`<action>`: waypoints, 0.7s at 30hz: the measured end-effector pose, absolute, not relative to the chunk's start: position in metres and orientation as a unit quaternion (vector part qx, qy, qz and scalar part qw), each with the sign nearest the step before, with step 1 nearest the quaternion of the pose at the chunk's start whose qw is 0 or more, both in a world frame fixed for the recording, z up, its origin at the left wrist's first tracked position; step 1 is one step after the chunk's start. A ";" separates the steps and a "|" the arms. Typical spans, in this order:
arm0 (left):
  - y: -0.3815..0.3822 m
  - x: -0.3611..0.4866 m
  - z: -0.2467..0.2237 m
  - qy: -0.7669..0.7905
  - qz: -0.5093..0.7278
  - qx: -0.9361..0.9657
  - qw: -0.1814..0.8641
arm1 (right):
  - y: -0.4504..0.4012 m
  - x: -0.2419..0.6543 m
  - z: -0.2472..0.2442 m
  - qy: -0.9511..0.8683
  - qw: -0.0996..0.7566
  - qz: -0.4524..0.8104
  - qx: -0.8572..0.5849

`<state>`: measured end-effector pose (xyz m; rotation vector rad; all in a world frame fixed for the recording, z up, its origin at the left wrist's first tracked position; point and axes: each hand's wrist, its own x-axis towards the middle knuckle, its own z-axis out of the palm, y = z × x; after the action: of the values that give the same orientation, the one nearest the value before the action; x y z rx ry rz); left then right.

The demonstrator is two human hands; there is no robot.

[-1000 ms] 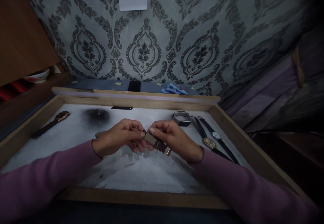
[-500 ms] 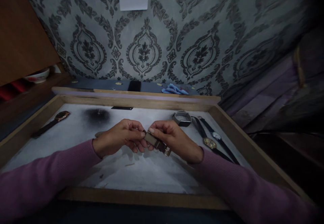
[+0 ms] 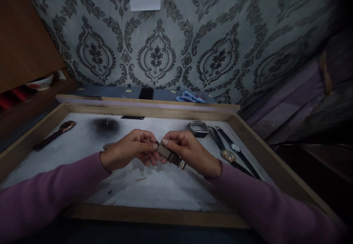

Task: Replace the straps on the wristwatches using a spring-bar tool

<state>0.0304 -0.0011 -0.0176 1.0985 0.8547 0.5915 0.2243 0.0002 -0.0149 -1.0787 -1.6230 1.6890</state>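
Observation:
Between my two hands is a watch strap (image 3: 166, 152), brown-grey on the side facing me, with a metal buckle at its lower right end. My right hand (image 3: 185, 147) is closed on the strap, thumb on top near its upper end. My left hand (image 3: 138, 146) pinches at that same upper left end, thumb against the fingers; whether a watch case sits there is hidden by the fingers. Both hands are above the white floor of a shallow wooden tray (image 3: 154, 214). Behind my left wrist, a small flat object (image 3: 108, 145) is partly hidden.
At the tray's left lies a brown-strapped watch (image 3: 66, 126). On the right are a looped-band watch (image 3: 198, 128), a gold-faced watch (image 3: 228, 155) and a white-faced watch (image 3: 235, 148). Beyond the back rim are a blue cloth (image 3: 190, 96) and a dark flat object (image 3: 146, 93).
Almost nothing differs. Both hands keep their hold on the strap in the same place, and the view has shifted very slightly.

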 end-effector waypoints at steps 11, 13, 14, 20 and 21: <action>0.000 0.030 -0.019 0.385 0.267 0.504 0.725 | 0.001 0.224 -0.016 -0.615 0.280 0.619 -0.399; 0.000 0.030 -0.019 0.386 0.265 0.502 0.727 | 0.000 0.224 -0.015 -0.620 0.279 0.613 -0.402; -0.001 0.031 -0.019 0.387 0.264 0.502 0.727 | 0.000 0.223 -0.015 -0.622 0.278 0.611 -0.404; -0.001 0.031 -0.017 0.387 0.256 0.502 0.730 | -0.002 0.222 -0.016 -0.622 0.282 0.613 -0.396; -0.001 0.031 -0.017 0.388 0.255 0.502 0.730 | -0.002 0.222 -0.017 -0.622 0.283 0.614 -0.395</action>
<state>0.0311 -0.0011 -0.0170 1.1062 0.8540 0.5607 0.2222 -0.0018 -0.0165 -1.0578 -1.6668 1.6434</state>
